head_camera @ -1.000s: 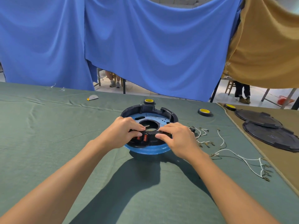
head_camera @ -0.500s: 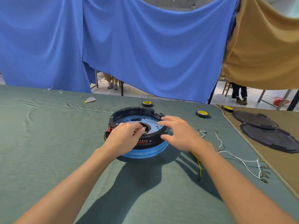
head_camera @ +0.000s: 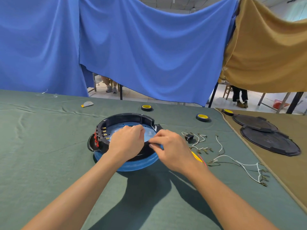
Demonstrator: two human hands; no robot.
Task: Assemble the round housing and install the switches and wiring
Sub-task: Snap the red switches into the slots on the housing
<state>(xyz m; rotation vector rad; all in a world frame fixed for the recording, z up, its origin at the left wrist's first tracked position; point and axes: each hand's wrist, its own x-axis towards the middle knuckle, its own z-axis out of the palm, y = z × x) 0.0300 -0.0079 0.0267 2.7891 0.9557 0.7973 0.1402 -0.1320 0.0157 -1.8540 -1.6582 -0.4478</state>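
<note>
The round housing (head_camera: 126,119), a black ring on a blue disc base (head_camera: 139,164), lies on the green table cloth in the middle. Red switches (head_camera: 96,138) with brass terminals sit in its left wall. My left hand (head_camera: 127,141) lies over the near part of the ring, fingers curled on its inner edge. My right hand (head_camera: 171,150) pinches the ring's near right rim with thumb and fingers. White wires with terminals (head_camera: 232,161) and a small black switch (head_camera: 189,137) lie to the right. A yellow and red wire (head_camera: 198,157) shows behind my right wrist.
Two black tape rolls with yellow cores (head_camera: 147,107) (head_camera: 202,117) stand behind the housing. Two black round covers (head_camera: 269,140) lie on the brown cloth at the right. A small white scrap (head_camera: 87,104) lies far left. Blue and brown curtains hang behind.
The housing has turned, so the red switches went from the near side to the left. Both hands shifted with it and now hold the near rim.
</note>
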